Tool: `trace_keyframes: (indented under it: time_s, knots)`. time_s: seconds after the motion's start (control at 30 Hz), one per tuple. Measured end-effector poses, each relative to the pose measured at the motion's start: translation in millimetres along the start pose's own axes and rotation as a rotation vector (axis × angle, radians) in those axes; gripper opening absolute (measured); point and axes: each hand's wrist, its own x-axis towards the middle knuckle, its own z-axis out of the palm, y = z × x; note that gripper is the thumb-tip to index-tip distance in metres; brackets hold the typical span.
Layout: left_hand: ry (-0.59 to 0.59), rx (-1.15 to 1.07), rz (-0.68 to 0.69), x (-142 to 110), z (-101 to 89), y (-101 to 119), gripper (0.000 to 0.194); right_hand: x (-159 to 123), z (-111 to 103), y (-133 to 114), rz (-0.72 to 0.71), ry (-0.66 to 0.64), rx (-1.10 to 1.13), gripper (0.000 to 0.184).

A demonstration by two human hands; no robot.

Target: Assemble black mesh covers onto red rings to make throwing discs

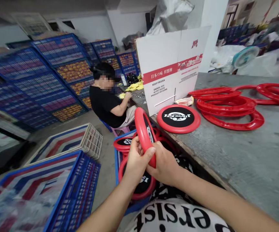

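Both my hands grip one red disc paddle (143, 132) with a black, white-lettered face, tilted on edge above a blue crate. My left hand (137, 158) is closed round its left side, thumb across the rim. My right hand (163, 162) is closed on the lower right of the same rim. A similar disc paddle (178, 118), marked "Throw Ball", lies flat at the table's edge. Below my hands, more such discs, one of them a disc paddle (123, 144), fill the blue crate (117, 161). Red rings (226, 106) are piled on the table to the right.
A white carton (170, 61) stands on the grey table (245, 154). Across from me a person (109, 100) in black sits working with yellow pieces. Stacked blue crates (43, 74) line the left; striped-lined crates (76, 193) stand on the floor. A teal fan (245, 56) is behind.
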Motion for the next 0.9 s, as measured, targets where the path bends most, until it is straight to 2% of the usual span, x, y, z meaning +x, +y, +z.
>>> trace_keyframes:
  time_s: [0.1, 0.17, 0.27, 0.33, 0.37, 0.47, 0.53, 0.67, 0.73, 0.8, 0.9]
  knots:
    - [0.056, -0.02, -0.002, 1.8, -10.3, 5.0, 0.051, -1.1, -0.7, 0.6, -0.166, -0.094, 0.011, 0.062]
    - [0.046, -0.045, -0.027, 2.2, -20.8, 9.4, 0.05, 2.8, -13.1, 5.0, -0.297, -0.065, -0.01, 0.061]
    - [-0.035, -0.099, -0.145, 0.9, -41.0, 20.8, 0.055, 19.2, -45.7, 17.0, -0.359, 0.185, -0.064, 0.042]
    - [-0.112, -0.141, -0.215, -2.4, -55.4, 31.2, 0.055, 33.9, -68.5, 27.4, -0.344, 0.333, -0.158, 0.045]
    - [-0.16, -0.159, -0.24, -4.9, -62.1, 36.4, 0.054, 40.5, -77.8, 33.0, -0.343, 0.343, -0.223, 0.052]
    - [-0.322, -0.212, -0.289, -13.3, -77.9, 47.1, 0.051, 50.2, -90.9, 49.8, -0.356, 0.199, -0.365, 0.066]
    - [-0.393, -0.237, -0.302, -16.9, -84.8, 47.4, 0.051, 46.2, -88.9, 59.8, -0.345, 0.115, -0.398, 0.065]
    - [-0.447, -0.207, -0.26, -13.6, -95.9, 35.8, 0.053, 25.4, -79.8, 71.3, -0.349, 0.163, -0.448, 0.058]
    - [-0.43, -0.029, -0.157, -7.8, -99.7, 29.8, 0.059, 16.5, -78.8, 71.9, -0.365, 0.19, -0.466, 0.056]
    - [-0.383, 0.326, 0.005, -1.0, -99.6, 25.9, 0.066, 10.3, -79.8, 69.8, -0.35, 0.197, -0.476, 0.054]
    - [-0.348, 0.857, 0.208, 9.2, -89.1, 22.7, 0.071, 2.4, -82.2, 64.6, -0.284, 0.17, -0.484, 0.052]
